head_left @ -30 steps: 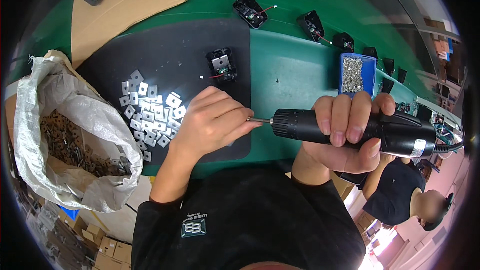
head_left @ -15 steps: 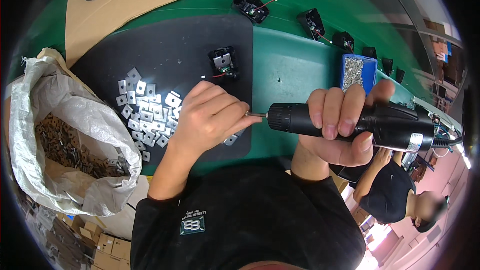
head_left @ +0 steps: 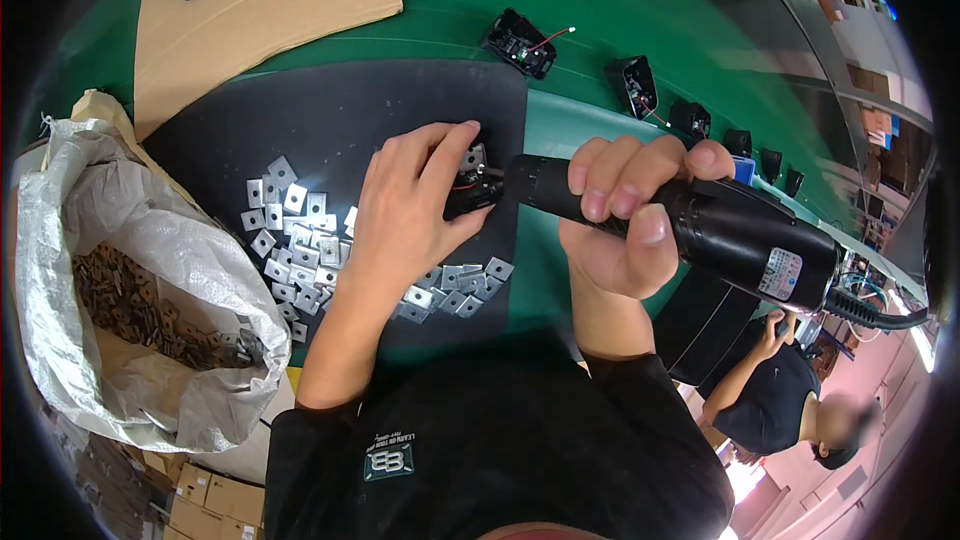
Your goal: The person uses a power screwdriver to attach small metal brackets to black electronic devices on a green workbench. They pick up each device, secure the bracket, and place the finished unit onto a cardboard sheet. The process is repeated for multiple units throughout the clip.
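My left hand (head_left: 400, 205) is closed around a small black plastic housing (head_left: 468, 198) on the dark mat, fingers over its far side and thumb along its near side. Inside the housing a square metal plate (head_left: 475, 155) shows partly; the rest is behind my fingers. My right hand (head_left: 625, 215) grips a black corded electric screwdriver (head_left: 755, 235), held nearly level and pointing left. Its tip reaches into the housing; whether a screw sits there I cannot make out. Loose square metal plates (head_left: 310, 255), each with a hole, lie beside and beneath my left forearm.
A white woven sack (head_left: 55, 260) full of metal parts stands at the left. Cardboard (head_left: 270, 0) lies at the far left. Similar housings (head_left: 520, 43) with wires line the green bench's far side. A blue bin (head_left: 743, 171) is mostly hidden behind my right hand. Another person (head_left: 765, 390) works at right.
My left hand has moved from the screwdriver's bit to the housing and taken hold of it. The screwdriver has moved left, its tip now in the housing.
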Available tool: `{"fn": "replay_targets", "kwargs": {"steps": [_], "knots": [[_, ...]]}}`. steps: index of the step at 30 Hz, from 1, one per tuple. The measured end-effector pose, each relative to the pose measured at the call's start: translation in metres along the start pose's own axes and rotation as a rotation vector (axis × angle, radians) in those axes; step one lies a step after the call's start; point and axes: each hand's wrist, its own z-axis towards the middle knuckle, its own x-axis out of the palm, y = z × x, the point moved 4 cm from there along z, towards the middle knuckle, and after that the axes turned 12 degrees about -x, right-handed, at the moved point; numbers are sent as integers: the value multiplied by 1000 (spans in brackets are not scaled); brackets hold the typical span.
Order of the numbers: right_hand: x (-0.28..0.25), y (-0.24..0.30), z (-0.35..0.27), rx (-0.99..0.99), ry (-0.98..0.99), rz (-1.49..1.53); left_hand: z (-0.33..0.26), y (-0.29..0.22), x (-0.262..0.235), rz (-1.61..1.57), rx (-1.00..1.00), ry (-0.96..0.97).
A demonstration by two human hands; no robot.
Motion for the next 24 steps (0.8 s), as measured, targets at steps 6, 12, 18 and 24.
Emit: {"fn": "replay_targets", "kwargs": {"steps": [6, 12, 18, 24], "knots": [[0, -7, 2, -24, 17, 7, 1, 2, 1, -17, -4, -7], [1, -12, 1, -69, 132, -2, 3, 2, -1, -52, 15, -5], [6, -16, 1, -40, 278, -68, 5, 1, -3, -72, 17, 19], [1, -17, -8, -117, 293, 22, 7, -1, -4, -35, 81, 19]]}}
